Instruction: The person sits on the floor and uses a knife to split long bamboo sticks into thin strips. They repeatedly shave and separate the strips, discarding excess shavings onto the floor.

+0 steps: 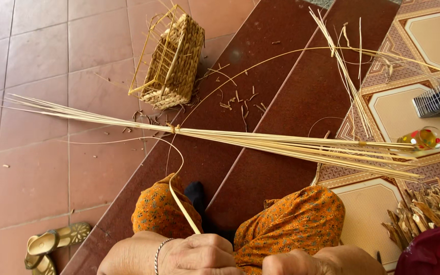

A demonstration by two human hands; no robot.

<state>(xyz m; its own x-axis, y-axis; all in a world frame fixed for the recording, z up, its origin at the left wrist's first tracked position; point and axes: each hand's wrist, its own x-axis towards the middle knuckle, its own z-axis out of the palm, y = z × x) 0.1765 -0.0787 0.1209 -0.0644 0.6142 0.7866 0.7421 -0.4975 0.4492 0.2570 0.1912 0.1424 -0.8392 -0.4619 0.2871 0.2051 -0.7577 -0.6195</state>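
While both hands, left hand (199, 252) and right hand (294, 262), pinch one cane strip (179, 201), one woven basket (174, 61) lies beyond.

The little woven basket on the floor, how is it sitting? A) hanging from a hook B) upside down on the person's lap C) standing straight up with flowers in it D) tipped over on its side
D: the woven basket lies tipped on its side on the tiled floor, its yellow wire frame showing, beyond the long bundle of thin sticks.
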